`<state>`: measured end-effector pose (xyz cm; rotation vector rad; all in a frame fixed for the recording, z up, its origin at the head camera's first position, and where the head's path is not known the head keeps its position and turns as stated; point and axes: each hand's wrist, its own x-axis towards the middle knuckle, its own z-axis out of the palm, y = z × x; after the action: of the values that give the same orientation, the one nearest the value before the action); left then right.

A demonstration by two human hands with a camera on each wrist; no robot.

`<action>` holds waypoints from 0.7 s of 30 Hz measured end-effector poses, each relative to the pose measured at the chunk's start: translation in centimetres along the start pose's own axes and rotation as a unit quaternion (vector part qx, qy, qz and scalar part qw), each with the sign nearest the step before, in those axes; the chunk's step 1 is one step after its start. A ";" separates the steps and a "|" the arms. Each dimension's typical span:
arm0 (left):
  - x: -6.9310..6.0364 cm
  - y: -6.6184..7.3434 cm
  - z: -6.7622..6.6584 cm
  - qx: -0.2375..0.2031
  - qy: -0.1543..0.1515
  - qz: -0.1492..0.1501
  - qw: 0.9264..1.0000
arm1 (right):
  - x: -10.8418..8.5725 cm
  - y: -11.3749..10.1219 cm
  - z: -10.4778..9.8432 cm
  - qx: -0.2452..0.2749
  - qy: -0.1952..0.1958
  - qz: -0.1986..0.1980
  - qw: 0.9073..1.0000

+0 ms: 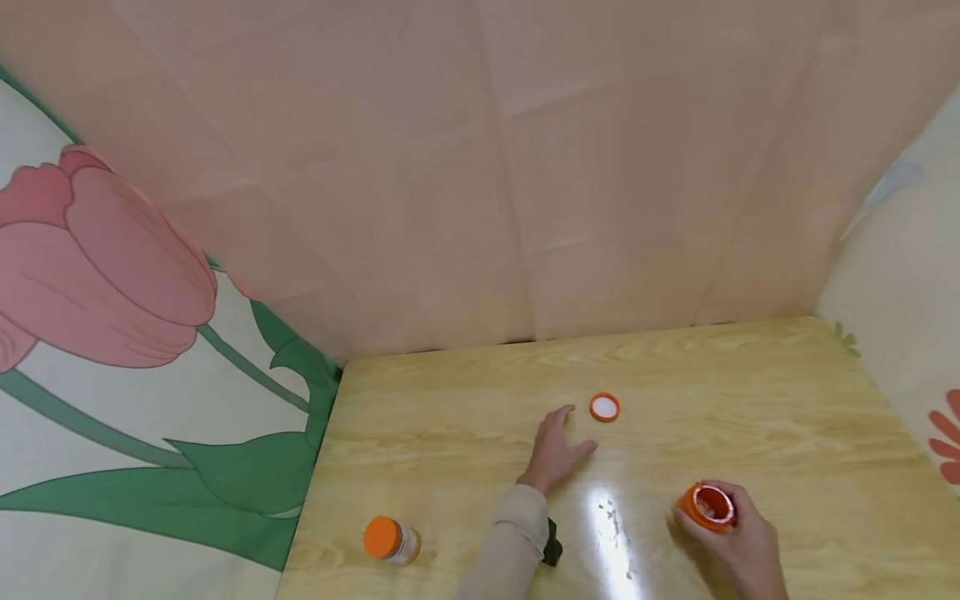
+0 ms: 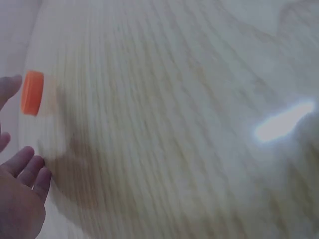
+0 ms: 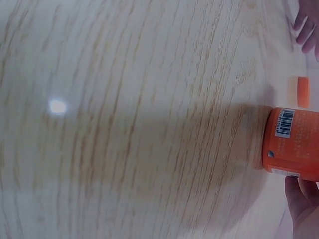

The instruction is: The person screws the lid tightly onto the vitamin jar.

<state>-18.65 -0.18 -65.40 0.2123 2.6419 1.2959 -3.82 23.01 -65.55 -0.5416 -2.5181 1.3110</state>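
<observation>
An orange jar with its mouth uncovered is gripped by my right hand, thumb on one side and fingers on the other. In the right wrist view a barcode shows on the jar, and its base appears to be on or just over the table. The contents are too small to make out. My left hand is spread, holding nothing, just left of an orange screw lid whose white inside faces up. In the left wrist view a small gap separates the fingers from the lid.
A second bottle with an orange cap stands at the table's left front. The wood-grain table carries a bright light reflection. Pinkish cloth hangs behind it, with printed flower panels at the sides.
</observation>
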 end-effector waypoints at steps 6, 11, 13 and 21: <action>0.9 0.3 1.1 0.004 0.005 0.012 1.000 | -0.1 0.2 0.0 0.005 0.002 0.008 1.000; 1.6 0.4 1.9 0.013 0.008 0.007 1.000 | 0.0 0.2 -0.1 -0.013 -0.004 -0.002 1.000; 1.9 0.5 2.1 0.010 0.007 0.002 1.000 | 0.0 0.2 -0.1 -0.018 -0.006 -0.004 1.000; 3.0 0.9 3.3 -0.002 0.035 -0.006 0.999 | 0.0 0.1 -0.1 -0.001 -0.010 0.019 1.000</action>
<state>-20.78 3.54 -67.01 0.1534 2.6945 1.3295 -3.80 23.15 -65.57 -0.5812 -2.5373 1.3339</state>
